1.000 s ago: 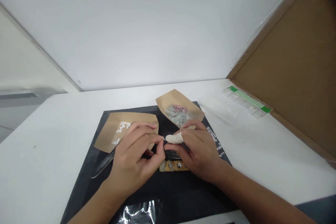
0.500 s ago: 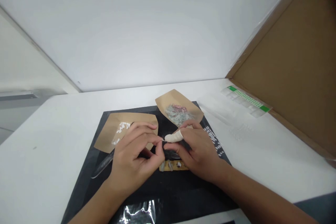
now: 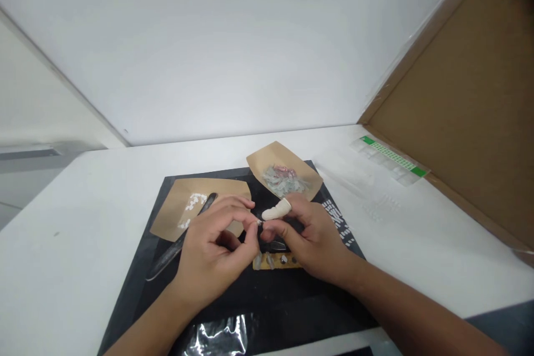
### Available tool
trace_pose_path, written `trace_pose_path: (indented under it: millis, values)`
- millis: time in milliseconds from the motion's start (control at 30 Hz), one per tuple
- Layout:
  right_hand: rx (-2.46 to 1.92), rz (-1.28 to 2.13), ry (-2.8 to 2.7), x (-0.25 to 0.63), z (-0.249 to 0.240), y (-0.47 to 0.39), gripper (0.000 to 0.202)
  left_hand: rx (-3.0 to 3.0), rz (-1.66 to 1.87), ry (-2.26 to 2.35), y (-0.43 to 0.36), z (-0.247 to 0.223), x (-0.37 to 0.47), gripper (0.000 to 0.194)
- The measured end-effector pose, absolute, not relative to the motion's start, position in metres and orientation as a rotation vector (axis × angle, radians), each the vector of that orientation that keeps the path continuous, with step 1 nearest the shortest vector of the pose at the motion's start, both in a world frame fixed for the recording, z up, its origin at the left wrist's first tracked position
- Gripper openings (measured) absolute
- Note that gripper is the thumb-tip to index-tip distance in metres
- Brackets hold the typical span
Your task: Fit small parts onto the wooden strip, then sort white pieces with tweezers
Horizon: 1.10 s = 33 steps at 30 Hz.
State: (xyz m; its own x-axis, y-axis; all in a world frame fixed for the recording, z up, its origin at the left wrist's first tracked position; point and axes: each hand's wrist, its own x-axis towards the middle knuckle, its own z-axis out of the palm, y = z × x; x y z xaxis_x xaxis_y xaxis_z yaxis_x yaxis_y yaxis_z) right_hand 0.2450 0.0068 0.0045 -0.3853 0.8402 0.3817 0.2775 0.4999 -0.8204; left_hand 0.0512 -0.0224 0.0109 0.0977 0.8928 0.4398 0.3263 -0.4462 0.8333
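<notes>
My left hand (image 3: 221,245) pinches a tiny pale piece (image 3: 259,222) between thumb and forefinger; its kind is too small to tell. My right hand (image 3: 315,239) meets it from the other side, thumb and forefinger closed by the same piece. A cream finger cot (image 3: 277,210) covers the right forefinger. Just below the fingertips lies a yellow strip (image 3: 271,261) with small round spots and bits of clear film on it, its right end hidden by my right hand. Tweezers (image 3: 167,258) rest on the black mat (image 3: 250,306), partly behind my left hand.
A brown paper tray (image 3: 173,203) with small white pieces stands at left. Another brown tray (image 3: 267,156) holds clear and pinkish film scraps. Rows of white pieces (image 3: 336,217) lie on the mat's right side. A green-and-clear sheet (image 3: 394,157) lies near the cardboard panel (image 3: 450,100).
My right forefinger has lifted and tilted slightly, and the right thumb has shifted. The left hand has moved a little, showing more of the tweezers. Both hands stay together at the tiny piece.
</notes>
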Motion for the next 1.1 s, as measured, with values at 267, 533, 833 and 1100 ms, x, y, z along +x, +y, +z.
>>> trace_pose_path:
  millis: [267, 533, 833, 1100]
  values:
    - [-0.817, 1.333, -1.662, 0.2426, 0.0024, 0.0076, 0.016, 1.707, 1.326, 1.14, -0.0225, 0.0051, 0.0503, 0.007]
    - [-0.745, 1.548, -1.497, 0.2404, 0.0, 0.0091, 0.017, 1.449, 1.286, 1.028, -0.0234, 0.0063, 0.0521, 0.012]
    - [-0.746, 1.582, -1.465, 0.241, -0.0012, 0.011, 0.02, 1.395, 1.254, 0.94, -0.0241, 0.0129, 0.0518, 0.015]
    - [-0.734, 1.579, -1.475, 0.2418, -0.003, 0.012, 0.016, 1.347, 1.198, 0.945, -0.0217, 0.0124, 0.0512, 0.015]
